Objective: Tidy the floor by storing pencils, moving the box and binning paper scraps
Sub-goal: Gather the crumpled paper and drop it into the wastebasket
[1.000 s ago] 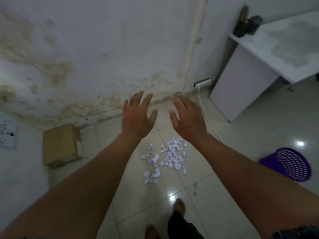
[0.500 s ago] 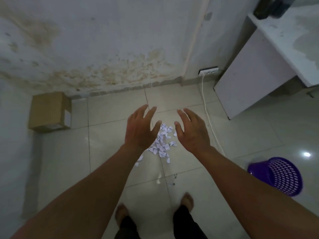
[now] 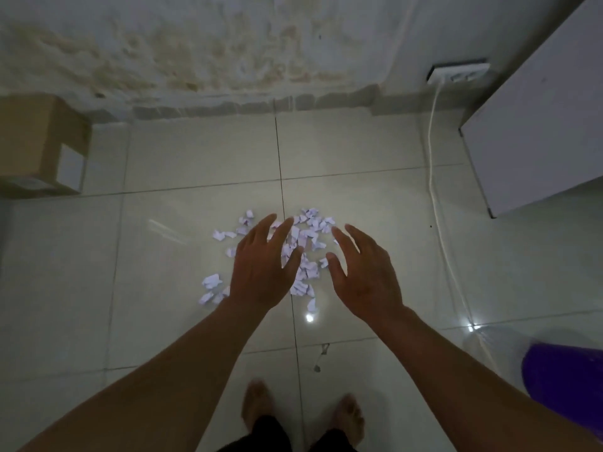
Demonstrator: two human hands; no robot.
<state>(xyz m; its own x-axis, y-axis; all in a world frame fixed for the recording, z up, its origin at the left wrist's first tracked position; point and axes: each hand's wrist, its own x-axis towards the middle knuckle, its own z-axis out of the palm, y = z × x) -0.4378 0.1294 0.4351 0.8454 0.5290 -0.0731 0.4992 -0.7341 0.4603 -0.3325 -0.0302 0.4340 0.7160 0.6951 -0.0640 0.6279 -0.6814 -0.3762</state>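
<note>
I've got both hands out in front, palms down: left hand and right hand spread with fingers loose, holding nothing, poised above the paper scraps scattered on the tiled floor. Whether fingertips touch paper, I can't tell. Cardboard box sits far left against the stained wall. Purple bin lies low right. White cable runs from the socket beside the white cabinet. 2 bare feet below.
</note>
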